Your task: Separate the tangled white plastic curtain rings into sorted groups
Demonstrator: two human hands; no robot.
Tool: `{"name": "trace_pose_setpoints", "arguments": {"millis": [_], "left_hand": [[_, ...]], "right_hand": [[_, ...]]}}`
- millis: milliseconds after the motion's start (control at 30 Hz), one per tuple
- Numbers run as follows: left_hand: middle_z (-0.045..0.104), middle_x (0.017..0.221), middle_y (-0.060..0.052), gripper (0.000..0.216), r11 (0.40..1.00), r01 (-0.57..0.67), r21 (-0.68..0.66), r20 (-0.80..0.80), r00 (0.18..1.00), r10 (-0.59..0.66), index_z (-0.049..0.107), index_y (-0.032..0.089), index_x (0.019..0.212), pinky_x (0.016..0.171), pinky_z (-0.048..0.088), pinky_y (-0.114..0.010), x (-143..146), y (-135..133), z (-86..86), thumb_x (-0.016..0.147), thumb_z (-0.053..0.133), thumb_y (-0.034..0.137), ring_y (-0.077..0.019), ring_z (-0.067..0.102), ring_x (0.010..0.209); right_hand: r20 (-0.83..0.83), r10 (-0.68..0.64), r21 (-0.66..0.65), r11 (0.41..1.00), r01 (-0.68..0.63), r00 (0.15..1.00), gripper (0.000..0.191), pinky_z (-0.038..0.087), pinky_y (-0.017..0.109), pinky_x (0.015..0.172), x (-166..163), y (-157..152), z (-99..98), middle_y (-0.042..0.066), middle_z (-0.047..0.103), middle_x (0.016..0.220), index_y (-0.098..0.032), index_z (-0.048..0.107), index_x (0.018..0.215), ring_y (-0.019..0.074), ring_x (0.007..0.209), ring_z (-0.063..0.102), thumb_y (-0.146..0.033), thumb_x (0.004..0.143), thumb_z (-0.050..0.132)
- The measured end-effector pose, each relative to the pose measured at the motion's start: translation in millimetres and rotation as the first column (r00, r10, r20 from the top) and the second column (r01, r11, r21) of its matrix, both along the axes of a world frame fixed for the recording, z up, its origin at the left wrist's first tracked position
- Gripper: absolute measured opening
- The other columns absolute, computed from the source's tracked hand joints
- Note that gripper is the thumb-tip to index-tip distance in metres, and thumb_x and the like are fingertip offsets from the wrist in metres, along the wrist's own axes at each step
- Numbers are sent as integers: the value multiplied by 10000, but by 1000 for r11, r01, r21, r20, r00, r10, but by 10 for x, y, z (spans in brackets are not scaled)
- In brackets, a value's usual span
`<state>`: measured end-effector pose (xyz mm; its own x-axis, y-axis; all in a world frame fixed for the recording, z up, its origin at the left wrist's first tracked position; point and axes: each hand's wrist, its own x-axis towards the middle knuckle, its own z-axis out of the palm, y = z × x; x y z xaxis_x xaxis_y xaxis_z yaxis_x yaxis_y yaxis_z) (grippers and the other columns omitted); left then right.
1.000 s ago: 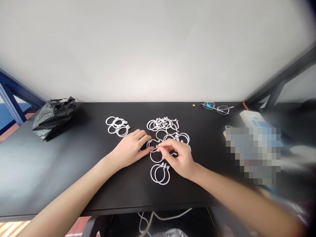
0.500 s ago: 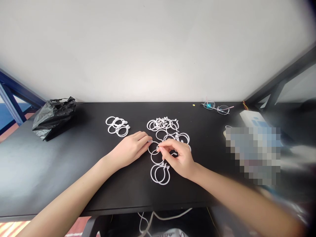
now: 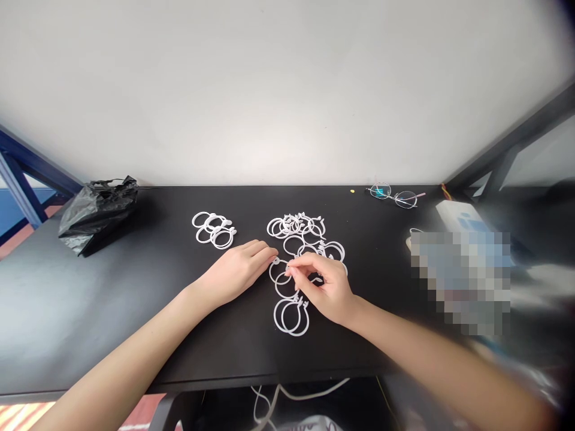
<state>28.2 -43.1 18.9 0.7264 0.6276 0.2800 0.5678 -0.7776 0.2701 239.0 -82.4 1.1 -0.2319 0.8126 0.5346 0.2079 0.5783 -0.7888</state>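
Note:
A white plastic open ring [image 3: 270, 276] with small clip ends lies between my hands. My left hand [image 3: 245, 269] has its fingers pressed together at the ring's upper left end. My right hand [image 3: 326, 290] pinches the opposite end between thumb and index finger. Just beneath, another white ring [image 3: 277, 290] overlaps it. Nearer the front edge lie a couple of overlapping rings [image 3: 275, 320]. Beyond my right hand is a tangled pile of similar rings [image 3: 294, 226], partly covered by that hand. A smaller group of rings [image 3: 215, 230] rests to the left.
Everything lies on a black table [image 3: 135, 299] against a pale wall. A crumpled black plastic bag [image 3: 99, 212] stands at the left. Eyeglasses [image 3: 406, 199] sit at the back right, near a white box [image 3: 462, 218]. Pale cables [image 3: 309, 395] hang below the front edge.
The ring's end by my left fingertips has shifted slightly, and its small loop shows more now. Both hands stay almost in place.

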Motion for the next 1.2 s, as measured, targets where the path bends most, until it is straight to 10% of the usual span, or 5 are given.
{"name": "trace_pose_setpoints", "arguments": {"millis": [700, 900, 1200], "left_hand": [[675, 760, -45, 209, 994, 22, 109, 118, 992, -34, 644, 127, 997, 569, 446, -251, -12, 9, -63, 1001, 447, 196, -148, 610, 653], [694, 794, -32, 218, 960, -46, -275, 320, 938, 137, 651, 150, 998, 630, 505, -229, 9, -1, -60, 996, 461, 256, -128, 649, 689], [653, 720, -12, 252, 669, 92, -737, 469, 783, 409, 633, 144, 960, 596, 573, -238, 64, 4, 9, 925, 580, 388, -123, 637, 643]], "right_hand": [[12, 12, 8, 1000, -12, 1000, 99, 544, 202, 540, -5, -13, 10, 16, 701, 726, -168, 654, 925, 94, 552, 640, -115, 899, 575], [13, 29, 13, 1000, -29, 1000, 96, 553, 213, 553, -3, -8, 24, 30, 710, 738, -164, 652, 934, 105, 571, 648, -117, 900, 574], [29, 30, 0, 1000, -30, 999, 95, 563, 219, 558, -12, -6, 21, 21, 704, 733, -175, 647, 924, 115, 593, 665, -145, 914, 557]]}}
